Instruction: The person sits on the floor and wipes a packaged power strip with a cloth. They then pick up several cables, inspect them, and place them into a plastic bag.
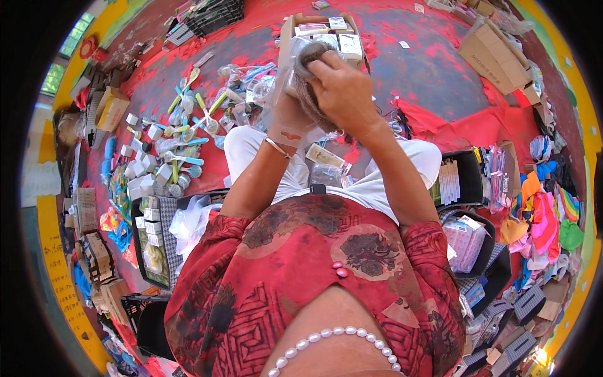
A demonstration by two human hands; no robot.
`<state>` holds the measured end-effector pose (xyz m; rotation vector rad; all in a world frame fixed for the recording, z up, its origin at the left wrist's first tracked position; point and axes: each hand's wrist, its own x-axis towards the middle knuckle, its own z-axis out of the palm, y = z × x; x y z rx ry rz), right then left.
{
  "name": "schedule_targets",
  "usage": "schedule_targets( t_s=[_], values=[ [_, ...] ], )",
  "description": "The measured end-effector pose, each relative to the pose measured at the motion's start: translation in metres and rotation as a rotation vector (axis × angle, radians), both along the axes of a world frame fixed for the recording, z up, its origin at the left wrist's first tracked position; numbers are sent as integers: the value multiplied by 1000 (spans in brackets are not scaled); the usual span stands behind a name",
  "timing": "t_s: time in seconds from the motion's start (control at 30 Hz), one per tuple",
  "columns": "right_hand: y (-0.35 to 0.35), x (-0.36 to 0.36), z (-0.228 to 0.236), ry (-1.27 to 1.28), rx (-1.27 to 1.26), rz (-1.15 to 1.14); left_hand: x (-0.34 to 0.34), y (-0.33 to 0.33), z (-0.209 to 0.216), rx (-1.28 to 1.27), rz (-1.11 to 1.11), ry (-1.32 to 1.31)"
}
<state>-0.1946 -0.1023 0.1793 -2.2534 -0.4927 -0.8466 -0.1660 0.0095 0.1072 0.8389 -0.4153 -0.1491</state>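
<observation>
In front of my lap, my right hand grips a bunched grey-brown cloth with curled fingers. The cloth lies against a clear plastic package that my left hand holds from the left. Clear film covers part of that hand, and what the package contains is hard to make out. Just beyond both hands stands an open cardboard box with small white boxes in it. Between my legs lie a pale flat packet and a clear bag.
Green and blue-handled brushes and small white boxes are scattered at the left. Black baskets with packaged goods flank my legs. A large cardboard carton stands far right, near a colourful heap of cloth or bags.
</observation>
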Motion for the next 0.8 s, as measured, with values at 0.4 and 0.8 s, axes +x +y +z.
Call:
schedule_targets(
  t_s=[0.4, 0.8],
  values=[
    [-62, 7, -4, 236, 728, -93, 2, 8, 29, 925, 360, -389],
    [-30, -11, -42, 471, 476, 92, 25, 30, 21, 497, 256, -86]
  ],
)
